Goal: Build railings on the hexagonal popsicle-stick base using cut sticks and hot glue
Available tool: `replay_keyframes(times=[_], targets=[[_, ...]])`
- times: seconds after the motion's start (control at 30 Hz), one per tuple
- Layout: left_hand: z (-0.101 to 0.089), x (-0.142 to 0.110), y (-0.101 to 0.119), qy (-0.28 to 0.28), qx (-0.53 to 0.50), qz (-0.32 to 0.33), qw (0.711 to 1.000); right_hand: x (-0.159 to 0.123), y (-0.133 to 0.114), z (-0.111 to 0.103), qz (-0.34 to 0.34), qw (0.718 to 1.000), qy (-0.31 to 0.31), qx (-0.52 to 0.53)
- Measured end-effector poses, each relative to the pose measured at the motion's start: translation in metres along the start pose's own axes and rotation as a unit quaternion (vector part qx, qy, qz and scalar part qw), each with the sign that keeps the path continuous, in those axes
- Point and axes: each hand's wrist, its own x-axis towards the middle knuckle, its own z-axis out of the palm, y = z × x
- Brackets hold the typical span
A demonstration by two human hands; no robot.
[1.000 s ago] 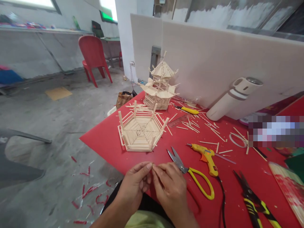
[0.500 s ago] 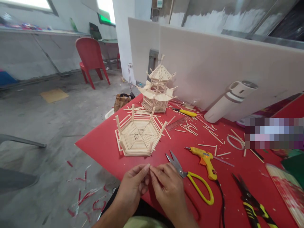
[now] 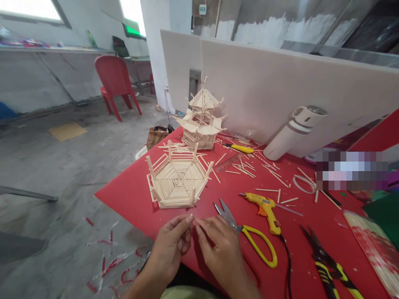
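My left hand (image 3: pixel 173 245) is closed in a pinch near the table's front edge. A tiny pale tip shows at its thumb, too small to name. Close beside it, my right hand (image 3: pixel 220 249) also pinches thumb against fingers; what it holds, if anything, is hidden. Just beyond both hands sits a hexagonal wooden stick base (image 3: pixel 179 180) with upright posts and low railings. Behind that base stands a stick-built pagoda model (image 3: pixel 202 120). Yellow-handled scissors (image 3: pixel 246 232) lie by my right hand, partly covered by it. A yellow glue gun (image 3: pixel 263 207) rests farther right.
Loose sticks (image 3: pixel 245 166), a yellow utility knife (image 3: pixel 240 148) and a clear ruler (image 3: pixel 229 162) lie across the red table (image 3: pixel 124 191). Black-and-yellow snips (image 3: pixel 327 259) are at right. A white flask (image 3: pixel 289 135) leans against a pale board (image 3: pixel 249 83). A red chair (image 3: pixel 114 79) stands behind.
The whole view has shifted slightly, so the table things sit a little farther left. My fingertips have come slightly apart, and a pale tip now shows at my left thumb.
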Motion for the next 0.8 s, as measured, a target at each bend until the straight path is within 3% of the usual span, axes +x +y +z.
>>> replay_keyframes(times=[0.47,0.8], targets=[[0.001,-0.001,0.002,0.008,-0.006,-0.006,1.000,-0.011,0.013,-0.010,0.031,0.999,-0.002,-0.032],[-0.001,0.003,0.001,-0.003,-0.008,-0.022,1.000,-0.014,0.033,-0.039,0.089,0.990,0.016,-0.110]])
